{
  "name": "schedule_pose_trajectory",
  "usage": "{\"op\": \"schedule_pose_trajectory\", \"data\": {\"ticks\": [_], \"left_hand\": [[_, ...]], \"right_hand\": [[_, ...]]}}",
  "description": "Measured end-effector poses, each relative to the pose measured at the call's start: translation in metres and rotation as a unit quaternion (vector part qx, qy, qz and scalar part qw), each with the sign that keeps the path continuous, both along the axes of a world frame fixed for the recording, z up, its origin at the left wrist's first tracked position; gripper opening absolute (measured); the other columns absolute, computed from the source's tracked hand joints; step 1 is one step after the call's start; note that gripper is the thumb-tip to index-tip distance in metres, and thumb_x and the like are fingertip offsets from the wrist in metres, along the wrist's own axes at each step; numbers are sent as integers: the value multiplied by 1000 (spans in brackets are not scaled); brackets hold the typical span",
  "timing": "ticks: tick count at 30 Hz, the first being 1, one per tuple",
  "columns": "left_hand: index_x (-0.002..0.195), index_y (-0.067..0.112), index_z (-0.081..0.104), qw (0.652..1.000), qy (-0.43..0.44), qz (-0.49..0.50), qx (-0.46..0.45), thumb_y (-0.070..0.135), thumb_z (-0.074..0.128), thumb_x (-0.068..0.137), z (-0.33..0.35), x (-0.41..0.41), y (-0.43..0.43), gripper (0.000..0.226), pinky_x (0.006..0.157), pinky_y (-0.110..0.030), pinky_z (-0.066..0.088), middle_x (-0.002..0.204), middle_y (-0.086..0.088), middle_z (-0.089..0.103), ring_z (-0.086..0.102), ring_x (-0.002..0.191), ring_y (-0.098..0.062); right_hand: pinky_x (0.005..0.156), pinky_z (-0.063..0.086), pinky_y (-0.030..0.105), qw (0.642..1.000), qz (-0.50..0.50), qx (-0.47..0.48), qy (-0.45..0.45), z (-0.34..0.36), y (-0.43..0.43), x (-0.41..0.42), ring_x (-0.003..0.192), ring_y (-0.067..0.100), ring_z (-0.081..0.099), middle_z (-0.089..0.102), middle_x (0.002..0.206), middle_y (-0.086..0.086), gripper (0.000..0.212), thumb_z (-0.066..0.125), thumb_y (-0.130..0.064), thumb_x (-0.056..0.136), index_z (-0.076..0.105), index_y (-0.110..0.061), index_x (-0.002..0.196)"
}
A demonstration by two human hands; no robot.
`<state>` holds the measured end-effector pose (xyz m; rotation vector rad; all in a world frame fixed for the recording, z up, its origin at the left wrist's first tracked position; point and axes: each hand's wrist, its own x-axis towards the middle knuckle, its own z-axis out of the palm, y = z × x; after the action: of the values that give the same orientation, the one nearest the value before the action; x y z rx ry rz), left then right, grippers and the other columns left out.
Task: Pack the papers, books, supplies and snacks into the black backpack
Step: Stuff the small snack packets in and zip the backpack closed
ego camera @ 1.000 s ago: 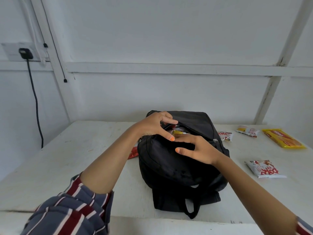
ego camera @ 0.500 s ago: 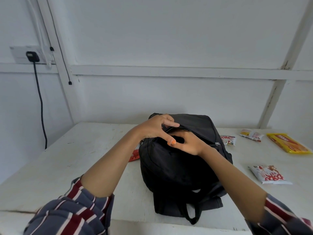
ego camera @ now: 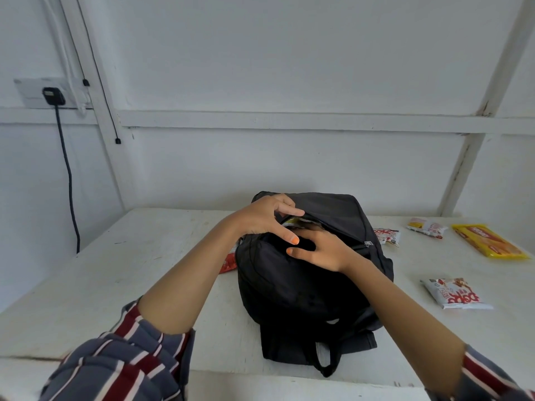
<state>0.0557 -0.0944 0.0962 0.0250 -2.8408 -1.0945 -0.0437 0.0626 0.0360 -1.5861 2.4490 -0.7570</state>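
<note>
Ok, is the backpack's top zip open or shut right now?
Open: the black backpack gapes at its top, yellow and white packaging shows inside, and the right hand rests at the gap.
</note>
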Motion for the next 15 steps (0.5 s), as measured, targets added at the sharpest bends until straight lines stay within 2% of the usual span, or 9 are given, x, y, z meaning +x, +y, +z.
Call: {"op": "schedule_pose_trajectory", "data": {"ticks": [5, 8, 9, 12, 15], "left_hand": [[125, 24, 59, 1000, -4, 6, 8, 24, 82, 68, -1, 0, 1, 61, 100, -22, 34, 108, 23, 43, 43, 113, -4], [127, 24, 58, 1000, -9, 4, 3, 23, 81, 70, -1, 1, 1, 62, 99, -20, 33, 111, 19, 43, 42, 113, -4], [128, 24, 57, 1000, -14, 2, -1, 23, 80, 71, -1, 2, 1, 62, 99, -20, 32, 114, 16, 43, 42, 114, -5], [129, 26, 55, 999, -35, -3, 0, 23, 79, 72, -3, 6, 1, 62, 102, -22, 33, 122, 9, 43, 43, 119, -9], [129, 29, 55, 998, -57, -7, 8, 22, 79, 72, -6, 9, 2, 62, 99, -22, 35, 123, 9, 42, 44, 117, -11]], "right_hand": [[92, 35, 24, 998, 34, 9, -58, 9, -14, 9, 120, 15, 46, 53, 130, -3, 34, 55, -36, 91, 57, -24, 122], [91, 35, 22, 995, 37, -8, -88, 6, -11, 10, 117, 13, 48, 55, 119, -8, 20, 56, -32, 91, 58, -32, 111], [95, 35, 23, 994, 40, -22, -101, 5, -9, 9, 119, 11, 47, 55, 121, -10, 21, 58, -30, 90, 58, -31, 111], [108, 29, 25, 989, 36, -54, -130, 4, 5, 6, 129, 6, 40, 48, 138, -8, 44, 62, -25, 88, 52, -22, 130], [107, 33, 24, 981, 46, -67, -174, 10, 24, 4, 124, 2, 46, 53, 132, -11, 42, 65, -18, 86, 55, -24, 126]]}}
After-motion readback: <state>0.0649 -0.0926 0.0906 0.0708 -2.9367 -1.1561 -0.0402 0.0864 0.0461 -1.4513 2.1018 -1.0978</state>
